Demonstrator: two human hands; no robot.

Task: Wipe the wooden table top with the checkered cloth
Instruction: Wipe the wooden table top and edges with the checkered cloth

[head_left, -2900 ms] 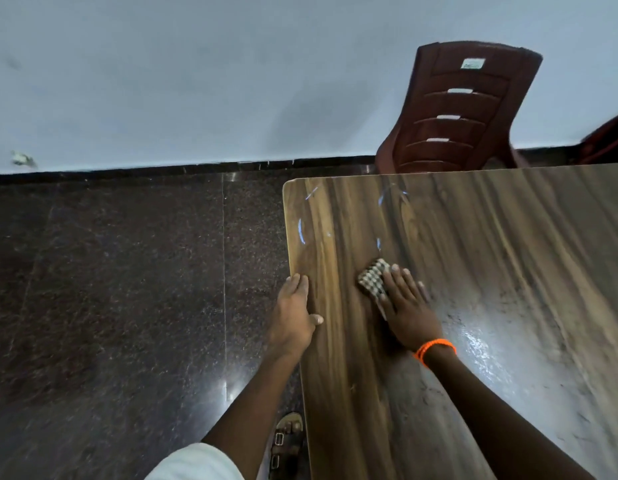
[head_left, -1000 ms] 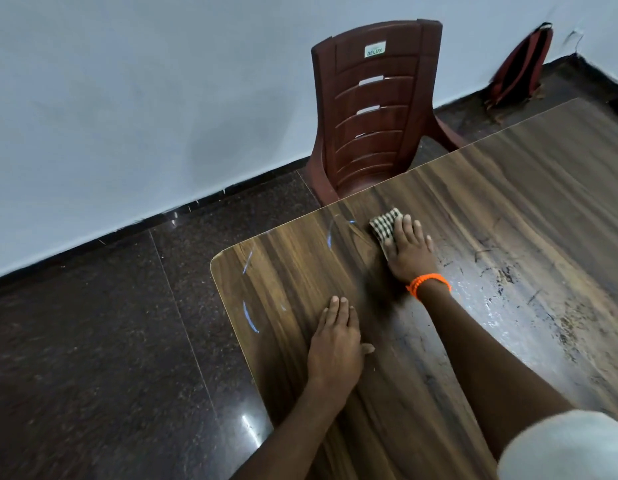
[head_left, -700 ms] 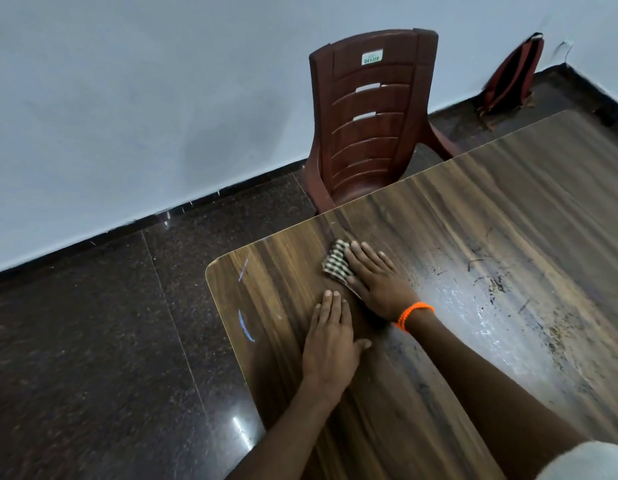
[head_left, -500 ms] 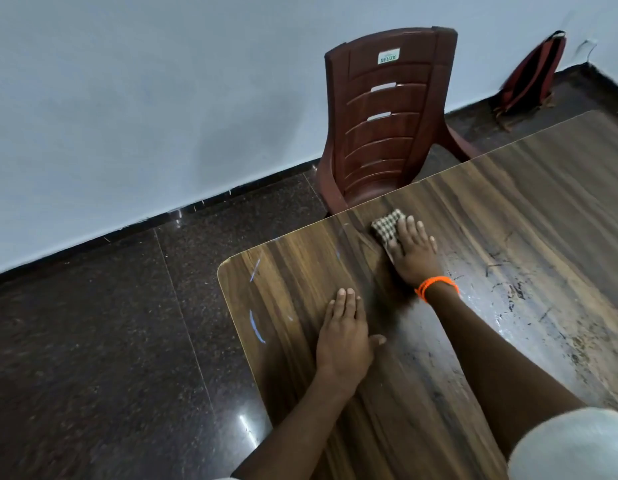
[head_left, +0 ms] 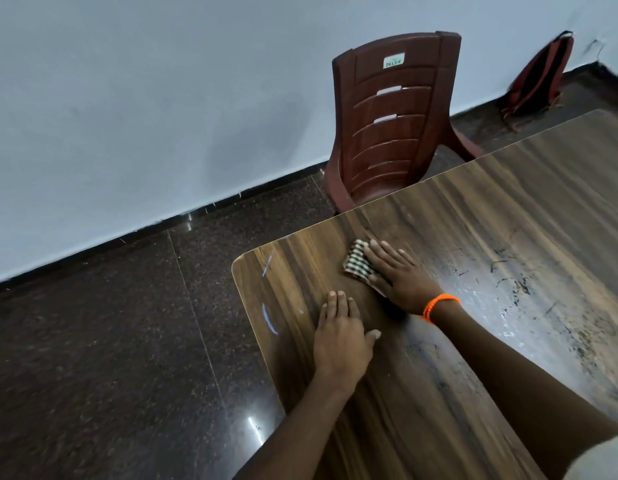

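Note:
The wooden table top (head_left: 473, 258) fills the right half of the head view, with its rounded corner at centre left. A small folded checkered cloth (head_left: 356, 262) lies near the far edge. My right hand (head_left: 399, 275), with an orange band at the wrist, presses flat on the cloth and covers its right part. My left hand (head_left: 342, 336) rests flat on the wood just below, palm down, fingers together, holding nothing. Two blue marks sit near the corner, and dark scuffs spread over the shiny right part of the top.
A dark red plastic chair (head_left: 397, 123) stands against the table's far edge. A red backpack (head_left: 539, 77) leans on the white wall at the far right. Dark polished floor tiles (head_left: 110, 341) lie to the left of the table.
My right hand has slid the cloth from the far edge back toward me and to the left, closer to my left hand. My left hand stays flat in about the same spot.

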